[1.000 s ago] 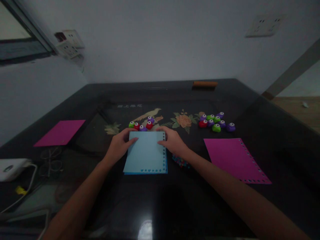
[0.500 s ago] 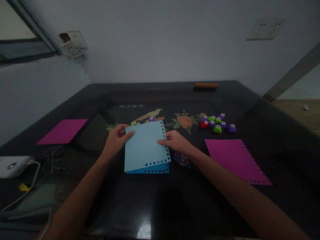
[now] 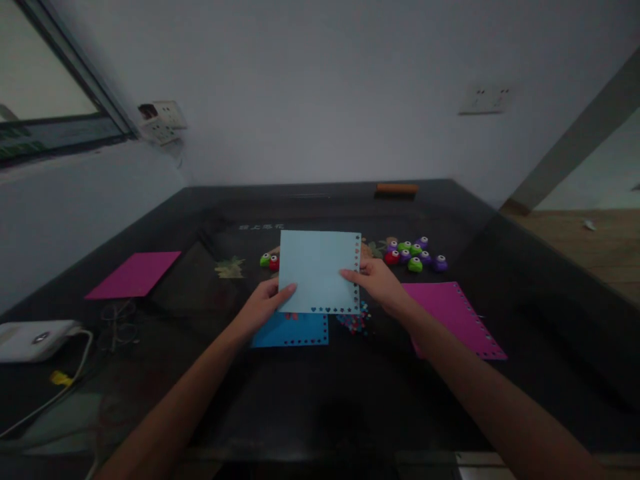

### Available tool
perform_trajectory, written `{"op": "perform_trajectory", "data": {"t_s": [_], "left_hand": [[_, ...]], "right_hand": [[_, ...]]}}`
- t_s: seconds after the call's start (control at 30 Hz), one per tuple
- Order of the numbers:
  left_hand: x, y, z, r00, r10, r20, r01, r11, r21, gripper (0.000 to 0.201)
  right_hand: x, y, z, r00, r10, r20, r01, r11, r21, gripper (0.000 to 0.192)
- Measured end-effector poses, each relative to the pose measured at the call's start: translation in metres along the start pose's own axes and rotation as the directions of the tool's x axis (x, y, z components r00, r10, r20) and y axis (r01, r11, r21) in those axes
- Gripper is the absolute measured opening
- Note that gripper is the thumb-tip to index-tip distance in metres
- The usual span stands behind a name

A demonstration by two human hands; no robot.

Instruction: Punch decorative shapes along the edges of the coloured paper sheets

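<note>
"What did the grip of each hand have?"

"The left hand (image 3: 269, 301) pinched a pale blue sheet (image 3: 319, 272) near its lower left corner, thumb on the front; the right hand (image 3: 379, 283) was closed on its right edge, thumb in front too."

"Where was that sheet?"

"Held up between the hands over the bench (image 3: 320, 400), with shaped holes down its right edge and along part of its lower one."

"And around it?"

"A darker blue sheet (image 3: 290, 333) lay below, partly hidden. Coloured bits (image 3: 355, 321) were heaped beside it, and a pink sheet (image 3: 446, 307) lay farther right, partly behind the right forearm."

"Farther out?"

"Eyed toys (image 3: 415, 265) clustered beyond that pink sheet. At the far left were another pink sheet (image 3: 135, 275) and a white device (image 3: 37, 340); a brown roll (image 3: 397, 189) lay near the back edge."
</note>
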State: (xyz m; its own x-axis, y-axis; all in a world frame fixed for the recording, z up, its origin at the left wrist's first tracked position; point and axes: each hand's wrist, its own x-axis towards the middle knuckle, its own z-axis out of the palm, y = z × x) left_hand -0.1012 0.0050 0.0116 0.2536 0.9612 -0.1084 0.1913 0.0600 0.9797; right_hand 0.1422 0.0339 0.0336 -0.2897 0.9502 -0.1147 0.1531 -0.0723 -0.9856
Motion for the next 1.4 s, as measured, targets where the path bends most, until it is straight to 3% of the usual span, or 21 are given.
{"op": "perform_trajectory", "data": {"t_s": [0.13,0.27,0.4,0.57,0.8,1.4], "left_hand": [[-0.001,0.016,0.032,0.996,0.009,0.085,-0.016,0.997,0.08,0.031],[0.009,0.018,0.059,0.998,0.055,0.042,-0.058,0.996,0.074,0.032],[0.013,0.011,0.075,1.0,0.021,-0.001,-0.021,0.997,0.073,0.033],[0.007,0.008,0.077,1.0,-0.021,-0.02,0.022,0.997,0.078,0.033],[0.005,0.007,0.074,0.998,0.007,-0.064,0.004,0.985,0.171,0.035],[-0.001,0.007,0.076,1.0,-0.002,-0.03,0.008,0.982,0.191,0.032]], "right_hand": [[-0.02,0.003,-0.022,0.997,-0.05,-0.065,0.052,0.998,0.035,0.022],[-0.037,0.01,-0.04,0.997,-0.015,-0.077,0.018,0.999,0.033,0.032],[-0.045,0.026,-0.051,1.0,0.017,-0.023,-0.017,1.0,-0.017,0.035],[-0.047,0.041,-0.052,0.997,0.069,0.039,-0.068,0.997,-0.024,0.041],[-0.049,0.04,-0.043,0.985,0.14,0.102,-0.144,0.989,0.028,0.043],[-0.052,0.038,-0.036,0.983,0.179,0.03,-0.181,0.98,0.078,0.024]]}}
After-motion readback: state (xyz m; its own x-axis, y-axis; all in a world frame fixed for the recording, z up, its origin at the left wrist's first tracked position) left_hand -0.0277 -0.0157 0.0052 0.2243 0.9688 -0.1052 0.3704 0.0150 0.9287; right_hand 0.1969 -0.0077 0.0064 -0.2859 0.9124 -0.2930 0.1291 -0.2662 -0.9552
